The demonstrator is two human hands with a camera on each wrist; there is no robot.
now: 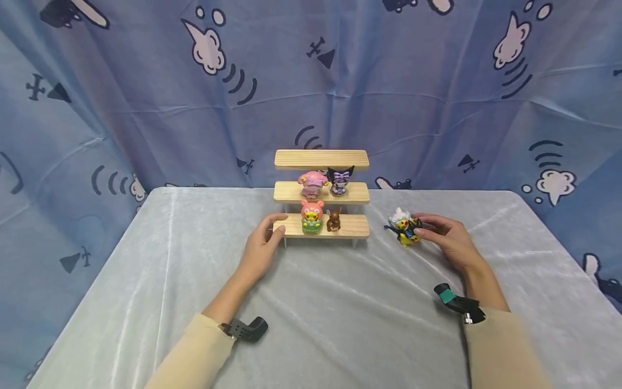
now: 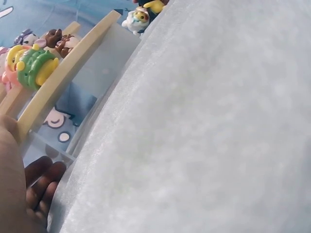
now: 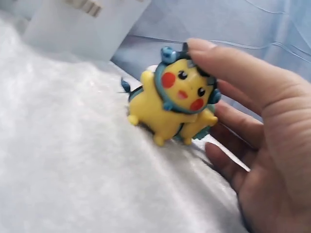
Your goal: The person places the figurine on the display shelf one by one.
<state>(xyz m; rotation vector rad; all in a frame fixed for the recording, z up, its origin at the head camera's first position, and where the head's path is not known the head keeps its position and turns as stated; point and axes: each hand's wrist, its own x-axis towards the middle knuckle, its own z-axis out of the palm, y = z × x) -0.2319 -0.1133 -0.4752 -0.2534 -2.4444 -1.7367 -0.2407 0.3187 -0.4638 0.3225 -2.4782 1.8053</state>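
Observation:
A three-tier wooden display shelf [image 1: 320, 159] stands at the back of the table. My left hand [image 1: 259, 246] grips the left end of its lowest board, thumb on top and other fingers lower, as the left wrist view shows. At the right, my right hand [image 1: 449, 243] pinches a yellow figurine with a dark blue hood [image 3: 172, 104] by its head, close to the cloth. Right beside it is another yellow figurine with a white fluffy top [image 1: 400, 217], mostly hidden in the right wrist view.
On the lowest board stand a pink-hooded figurine [image 1: 311, 217] and a small brown figurine [image 1: 333, 220]. The middle board holds a pink figurine [image 1: 312, 185] and a black-eared figurine [image 1: 339, 181]. Pale cloth covers the table [image 1: 311, 324]; a blue patterned curtain [image 1: 272, 65] hangs behind.

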